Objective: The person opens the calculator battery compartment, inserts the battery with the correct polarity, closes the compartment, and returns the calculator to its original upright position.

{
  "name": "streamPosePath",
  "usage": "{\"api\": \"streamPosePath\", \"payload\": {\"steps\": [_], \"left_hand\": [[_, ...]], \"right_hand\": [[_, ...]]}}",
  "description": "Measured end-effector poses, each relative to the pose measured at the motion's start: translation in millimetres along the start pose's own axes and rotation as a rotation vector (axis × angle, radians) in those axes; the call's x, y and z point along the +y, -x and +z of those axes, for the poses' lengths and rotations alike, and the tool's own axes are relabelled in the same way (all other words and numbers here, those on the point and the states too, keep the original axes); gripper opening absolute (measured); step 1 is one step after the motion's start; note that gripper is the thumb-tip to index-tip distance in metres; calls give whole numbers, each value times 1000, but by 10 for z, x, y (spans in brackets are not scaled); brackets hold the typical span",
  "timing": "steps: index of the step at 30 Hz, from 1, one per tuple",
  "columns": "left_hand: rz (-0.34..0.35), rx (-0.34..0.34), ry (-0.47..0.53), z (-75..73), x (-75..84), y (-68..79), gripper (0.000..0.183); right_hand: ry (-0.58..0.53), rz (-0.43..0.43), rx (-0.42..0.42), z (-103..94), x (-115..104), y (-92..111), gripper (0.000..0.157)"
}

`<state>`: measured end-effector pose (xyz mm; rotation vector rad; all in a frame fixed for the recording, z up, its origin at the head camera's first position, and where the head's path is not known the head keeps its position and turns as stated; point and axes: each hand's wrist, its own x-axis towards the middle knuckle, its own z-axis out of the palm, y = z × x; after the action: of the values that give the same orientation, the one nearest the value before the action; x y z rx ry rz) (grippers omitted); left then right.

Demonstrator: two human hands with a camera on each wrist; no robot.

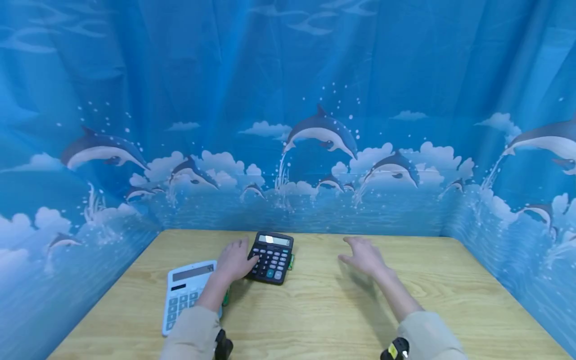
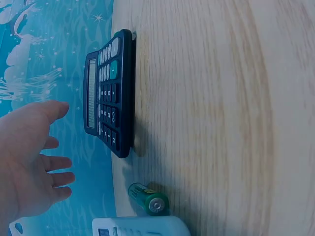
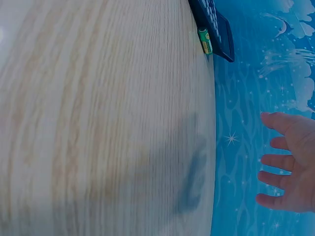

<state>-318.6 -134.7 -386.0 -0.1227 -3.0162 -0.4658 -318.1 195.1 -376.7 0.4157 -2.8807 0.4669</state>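
Note:
A black calculator [image 1: 271, 257] with a lit screen lies near the table's back edge. My left hand [image 1: 234, 260] hovers just left of it, fingers relaxed; in the left wrist view the hand [image 2: 34, 162] is apart from the calculator [image 2: 109, 93] and holds nothing. Partly under my left forearm lies a white calculator [image 1: 180, 295], whose screen reads digits. Beside it is a green battery [image 2: 148, 199]. Another green battery [image 1: 291, 262] sits at the black calculator's right side. My right hand [image 1: 362, 255] floats above the table on the right, fingers spread loosely around nothing.
The wooden table [image 1: 315, 310] carries the two calculators on its left half. A blue curtain [image 1: 288, 75] printed with dolphins and clouds closes off the back and both sides. A wrist camera [image 1: 396, 348] is strapped at the right sleeve.

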Motion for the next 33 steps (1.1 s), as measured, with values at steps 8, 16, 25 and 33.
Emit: {"api": "streamPosePath", "payload": {"steps": [8, 16, 25, 33], "left_hand": [[-33, -20, 24, 42, 8, -20, 67], [-67, -43, 87, 79, 27, -34, 66], [-79, -70, 95, 116, 22, -45, 67], [-88, -84, 111, 157, -8, -70, 64]], "right_hand": [[-74, 3, -25, 43, -127, -30, 51], [-173, 27, -42, 117, -341, -84, 45], [-247, 24, -100, 281, -670, -146, 45], [-302, -43, -101, 430, -960, -179, 38]]}}
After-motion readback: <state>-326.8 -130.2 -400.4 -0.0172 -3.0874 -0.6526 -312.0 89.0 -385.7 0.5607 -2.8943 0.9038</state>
